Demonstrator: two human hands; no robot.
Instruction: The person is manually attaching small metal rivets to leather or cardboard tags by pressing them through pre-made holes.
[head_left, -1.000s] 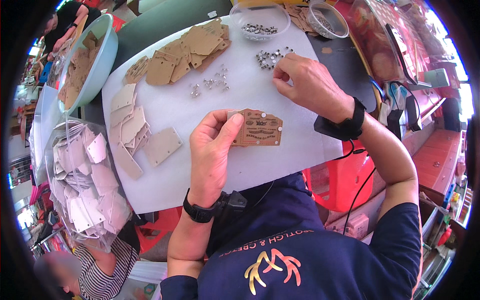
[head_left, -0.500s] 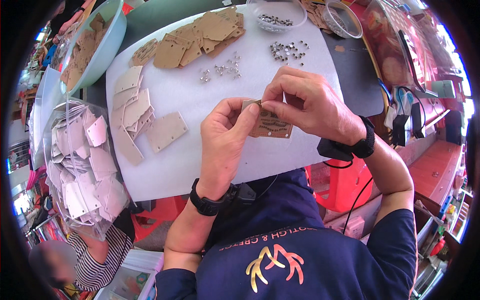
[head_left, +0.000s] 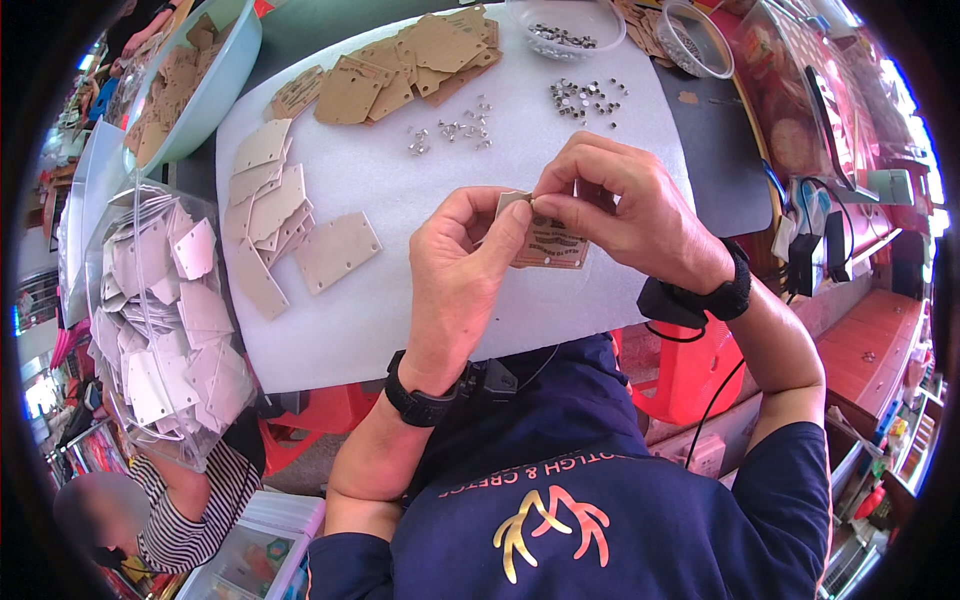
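Note:
My left hand (head_left: 462, 262) grips a small brown card (head_left: 553, 252) by its left side, thumb on top; dark print covers its face and holes run along its near edge. The fingers of my right hand (head_left: 632, 208) are pinched at the card's far edge, beside my left thumb. Whatever lies in that pinch is hidden. Beyond my hands, several shiny rivets (head_left: 466, 130) lie loose on the white mat (head_left: 390, 330), with small metal caps (head_left: 588, 97) to their right. A single grey-beige card (head_left: 341, 252) with holes lies left of my left hand.
Brown cards (head_left: 440, 50) and grey-beige cards (head_left: 268, 190) are heaped on the mat. A clear bowl (head_left: 568, 45) and a tub (head_left: 697, 40) hold metal parts. At left stand a pale blue basin (head_left: 235, 85), a clear bag of cards (head_left: 165, 340) and a person in a striped shirt (head_left: 205, 515).
The whole view has shifted slightly to the right. The card has turned a little between my hands, and both hands keep their hold at its far edge.

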